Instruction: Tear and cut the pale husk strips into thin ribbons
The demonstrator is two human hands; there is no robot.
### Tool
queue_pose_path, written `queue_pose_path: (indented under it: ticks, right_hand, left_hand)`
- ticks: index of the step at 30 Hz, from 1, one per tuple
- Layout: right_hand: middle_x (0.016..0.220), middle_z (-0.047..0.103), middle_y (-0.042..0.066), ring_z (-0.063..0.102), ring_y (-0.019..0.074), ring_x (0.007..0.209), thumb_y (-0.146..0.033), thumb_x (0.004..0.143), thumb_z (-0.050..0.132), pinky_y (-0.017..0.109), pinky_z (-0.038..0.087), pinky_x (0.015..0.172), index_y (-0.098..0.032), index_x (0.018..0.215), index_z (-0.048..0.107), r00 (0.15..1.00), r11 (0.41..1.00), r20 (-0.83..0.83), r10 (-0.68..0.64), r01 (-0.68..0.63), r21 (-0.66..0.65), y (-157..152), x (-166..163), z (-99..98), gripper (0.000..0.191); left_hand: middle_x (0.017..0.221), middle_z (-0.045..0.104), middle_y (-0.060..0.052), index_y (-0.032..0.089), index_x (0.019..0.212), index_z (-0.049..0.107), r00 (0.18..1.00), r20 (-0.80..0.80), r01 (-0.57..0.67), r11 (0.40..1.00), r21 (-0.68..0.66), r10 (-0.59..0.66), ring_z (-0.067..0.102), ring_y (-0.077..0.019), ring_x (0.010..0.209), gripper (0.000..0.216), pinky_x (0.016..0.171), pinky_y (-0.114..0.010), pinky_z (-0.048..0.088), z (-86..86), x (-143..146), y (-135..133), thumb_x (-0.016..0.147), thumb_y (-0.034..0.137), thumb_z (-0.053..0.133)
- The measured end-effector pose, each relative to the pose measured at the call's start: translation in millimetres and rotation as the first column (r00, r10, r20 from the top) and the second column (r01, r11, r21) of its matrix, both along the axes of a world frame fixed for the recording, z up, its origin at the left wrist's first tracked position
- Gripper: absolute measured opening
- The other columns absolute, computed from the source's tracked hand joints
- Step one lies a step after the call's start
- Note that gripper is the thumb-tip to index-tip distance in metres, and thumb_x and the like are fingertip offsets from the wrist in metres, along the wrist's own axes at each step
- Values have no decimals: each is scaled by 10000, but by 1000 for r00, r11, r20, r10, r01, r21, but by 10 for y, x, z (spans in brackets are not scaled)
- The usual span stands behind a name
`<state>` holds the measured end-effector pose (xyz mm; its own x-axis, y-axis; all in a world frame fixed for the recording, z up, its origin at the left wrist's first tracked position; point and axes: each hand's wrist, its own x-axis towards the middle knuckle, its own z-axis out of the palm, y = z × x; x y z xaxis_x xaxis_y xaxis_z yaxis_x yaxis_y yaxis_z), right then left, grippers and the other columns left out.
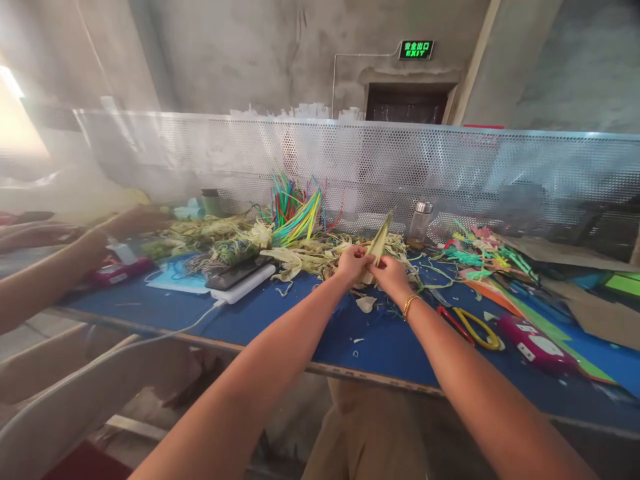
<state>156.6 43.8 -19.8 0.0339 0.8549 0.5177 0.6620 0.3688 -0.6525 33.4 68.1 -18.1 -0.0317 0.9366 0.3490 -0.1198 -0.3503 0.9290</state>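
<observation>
Both my hands meet over the blue table [280,320], pinching a pale green strip of leaf [379,241] that sticks up between them. My left hand [353,263] is closed on its lower part. My right hand [391,273], with a gold bracelet at the wrist, is closed on the same strip from the right. A heap of dried leaf strips [305,257] lies just behind my hands. Small trimmed scraps [366,303] lie on the table under them.
Coloured plastic strips [293,207] stand at the back by a perforated metal screen [450,167]. Another person's arms [55,267] reach in from the left. A phone on a power bank [240,277], a bottle [419,223], yellow-handled scissors [475,327] and a pink device [537,343] lie around.
</observation>
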Motion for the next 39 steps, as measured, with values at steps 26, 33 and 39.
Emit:
queue_pose_path:
  ticks: [26,33,39]
  right_hand:
    - [598,564,-19,490,97,502,-364,698,634,211,389,467,-179,707,574,782,920,-578,232,-370,-131,-70,-34,65,194]
    - [594,551,-35,496,94,523,-316,685,640,201,401,483,-176,766,591,740,915,-644,193,-373,-154,-69,-22,70,169]
    - [665,584,-10,520,110,543,-343,784,526,234,456,524,-188,795,561,645,935,-736,205,-352,-48,-53,19,122,159]
  left_hand:
    - [691,531,-3,202,731,470,868,-247,-448,894,-13,432,511,-145,662,113,619,-256,394,42,-156,118,837,240,467]
    - [680,577,-3,182,766,529,925,-287,-265,964,-12,251,530,-145,610,196,574,-249,404,11,-106,90,690,301,664]
    - [665,585,10,191,750,560,918,-212,-330,942,64,336,521,-135,604,126,557,-227,394,19,-200,123,669,220,653]
